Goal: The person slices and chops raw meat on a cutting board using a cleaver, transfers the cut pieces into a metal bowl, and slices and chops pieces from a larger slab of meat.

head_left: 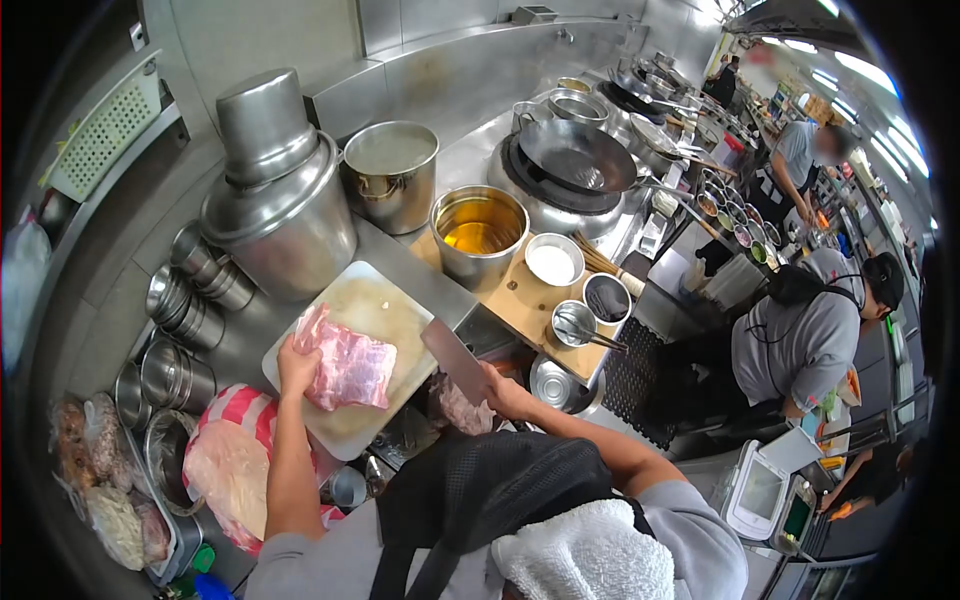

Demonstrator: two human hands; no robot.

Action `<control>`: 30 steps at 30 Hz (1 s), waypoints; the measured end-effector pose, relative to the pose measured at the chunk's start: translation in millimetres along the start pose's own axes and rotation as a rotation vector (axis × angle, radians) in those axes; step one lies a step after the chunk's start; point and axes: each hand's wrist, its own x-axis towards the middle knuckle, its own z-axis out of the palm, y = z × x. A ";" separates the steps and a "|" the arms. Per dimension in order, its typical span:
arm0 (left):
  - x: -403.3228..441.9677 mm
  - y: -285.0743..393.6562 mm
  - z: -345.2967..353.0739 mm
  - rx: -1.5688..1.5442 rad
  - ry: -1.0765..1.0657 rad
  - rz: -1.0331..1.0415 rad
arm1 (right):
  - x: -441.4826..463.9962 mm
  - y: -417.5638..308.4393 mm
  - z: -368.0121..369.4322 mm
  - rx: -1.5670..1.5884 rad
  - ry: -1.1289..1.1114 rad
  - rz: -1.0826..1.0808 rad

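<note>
A slab of raw ribs (pixel 352 372) lies on a white cutting board (pixel 400 310). My left hand (pixel 297 366) is closed on the left edge of the slab. In my right hand (pixel 507 392) is a cleaver (pixel 454 358), its broad blade beside the board's right edge and apart from the meat. Below the blade, more raw meat (pixel 462 403) shows partly, the rest hidden by my arm and body. A red-and-white striped bag (pixel 235 400) with something pale in it sits left of my left forearm.
Behind the board stand a large lidded pot (pixel 275 225), a steel pot (pixel 390 165) and a pot of amber liquid (pixel 480 240). A wok (pixel 577 155) rests on a burner. Steel bowls (pixel 178 372) and bagged food (pixel 115 510) are at left. Co-workers (pixel 800 330) stand at right.
</note>
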 end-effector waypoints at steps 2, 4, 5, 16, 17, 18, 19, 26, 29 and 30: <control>-36.3 58.3 -3.7 0.047 0.035 0.070 | -1.6 4.1 -0.7 0.059 -0.001 -0.038; -51.6 89.4 -1.6 -0.120 0.061 0.146 | 2.1 7.7 -6.4 0.059 -0.035 -0.014; -58.8 104.2 -6.6 -0.108 0.055 0.152 | 5.8 13.7 -9.0 0.052 -0.050 -0.003; -7.7 68.3 -24.8 -0.161 -0.025 0.070 | 20.6 13.5 -21.4 0.105 -0.160 0.041; -8.0 58.8 -22.3 0.118 0.151 0.146 | 21.6 13.4 -22.0 0.055 -0.137 0.024; -8.1 49.9 -19.2 0.398 0.325 0.225 | 20.4 13.1 -21.5 0.063 -0.142 0.027; -12.2 43.9 -7.5 0.363 0.351 0.241 | 18.5 11.5 -22.4 0.033 -0.127 0.019; -51.6 15.3 82.3 0.621 0.004 0.213 | 14.7 10.4 -25.6 -0.031 -0.128 -0.064; -22.0 9.0 69.1 0.609 -0.117 0.133 | 11.1 6.3 -27.4 -0.041 -0.109 -0.176; -17.2 7.1 67.2 0.602 -0.121 0.126 | 7.5 0.7 -30.2 -0.082 -0.137 -0.097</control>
